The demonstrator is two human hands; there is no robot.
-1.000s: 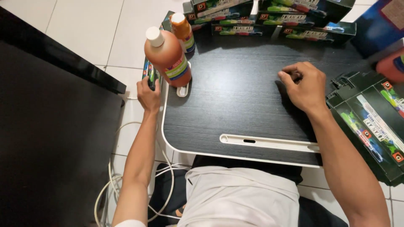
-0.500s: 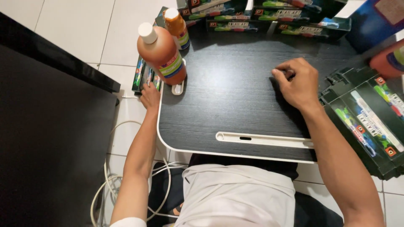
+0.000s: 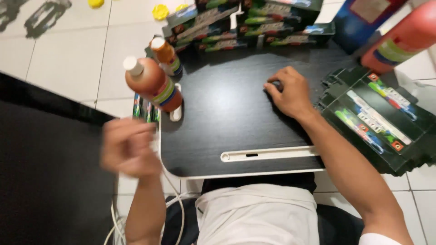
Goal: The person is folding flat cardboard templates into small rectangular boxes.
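The left hand (image 3: 129, 147) hangs blurred off the lap desk's (image 3: 236, 131) left edge, fingers curled, though I can't tell if it grips anything. Two orange-brown bottles (image 3: 154, 84) stand at the desk's far left corner. The right hand (image 3: 290, 93) lies curled on the far right area, its hold hidden; steadier, slower motion would suit.

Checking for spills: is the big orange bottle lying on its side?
No, the big orange bottle stands upright at the black desk's left edge.

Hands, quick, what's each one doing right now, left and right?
Left hand: raised beside the black tray table, blurred; grip cannot be told.
Right hand: resting on the table, fingers curled over something small and dark.
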